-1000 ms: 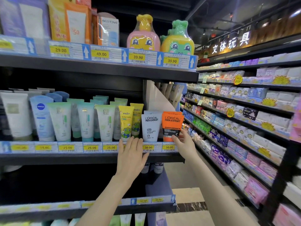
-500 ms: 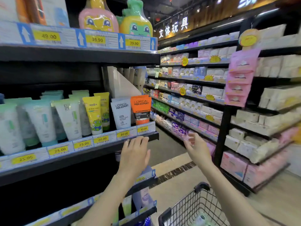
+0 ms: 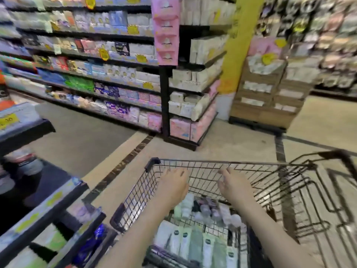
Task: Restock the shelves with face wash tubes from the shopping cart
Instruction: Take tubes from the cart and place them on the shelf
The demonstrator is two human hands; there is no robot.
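Hovering over the shopping cart [image 3: 152, 182], left hand [image 3: 173, 185] and right hand [image 3: 234, 185] are both empty, fingers loose, above face wash tubes [image 3: 195, 246].

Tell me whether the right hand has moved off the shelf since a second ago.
Yes. The right hand has left the shelf edge, where it touched an orange tube, and now hangs open over the shopping cart, holding nothing.

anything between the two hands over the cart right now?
Nothing held or solid. Head view: left hand and right hand hang open over the shopping cart; the gap shows only its wire mesh, with face wash tubes below.
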